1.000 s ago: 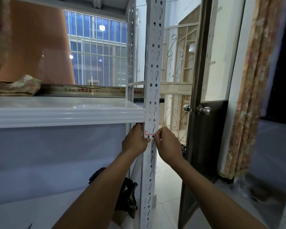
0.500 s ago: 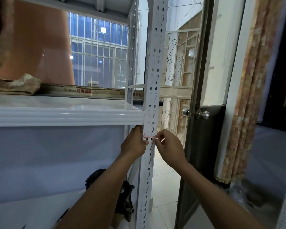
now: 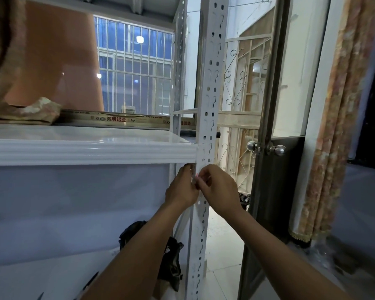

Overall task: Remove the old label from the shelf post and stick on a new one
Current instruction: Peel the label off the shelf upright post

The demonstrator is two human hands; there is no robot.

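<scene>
Shelf post (image 3: 210,83): one label (image 3: 197,175), two hands (image 3: 182,188) (image 3: 221,189)

Barred window (image 3: 134,72) behind, dark door (image 3: 290,180) with round metal knob (image 3: 278,150), patterned curtain (image 3: 338,126) at right, pale tiled floor (image 3: 223,245).

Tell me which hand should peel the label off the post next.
Right, probably. The right hand has fingertips curled at the red-edged label on the shelf post, seemingly pinching it; the left hand holds the post's left edge, steadying.
</scene>
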